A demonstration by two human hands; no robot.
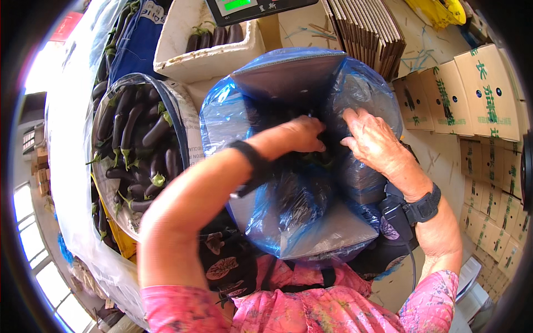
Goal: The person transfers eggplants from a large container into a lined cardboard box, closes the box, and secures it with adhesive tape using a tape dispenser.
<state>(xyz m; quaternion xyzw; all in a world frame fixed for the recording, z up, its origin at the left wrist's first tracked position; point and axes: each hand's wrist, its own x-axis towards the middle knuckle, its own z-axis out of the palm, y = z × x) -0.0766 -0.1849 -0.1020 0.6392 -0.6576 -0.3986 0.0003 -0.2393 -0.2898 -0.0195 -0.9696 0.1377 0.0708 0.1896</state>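
In front of me stands a cardboard box [291, 77] with its flaps up, lined with a blue plastic bag [225, 112] folded out over the flaps. Dark eggplants [318, 158] lie deep in its shadowed inside, with a little green showing. Over the opening, my left hand [306, 132] reaches in with thumb and fingers spread; the dark behind it hides whether it holds anything. My right hand [370, 135] is at the right inner side, fingers apart against the plastic lining, with nothing seen in its grasp.
To the left, a wide round container [183, 125] holds many eggplants [133, 120]. A white foam box [208, 62] with more eggplants stands behind, beside a digital scale [258, 10]. Flattened cartons [362, 33] stand at the back; printed cartons [487, 91] are stacked right.
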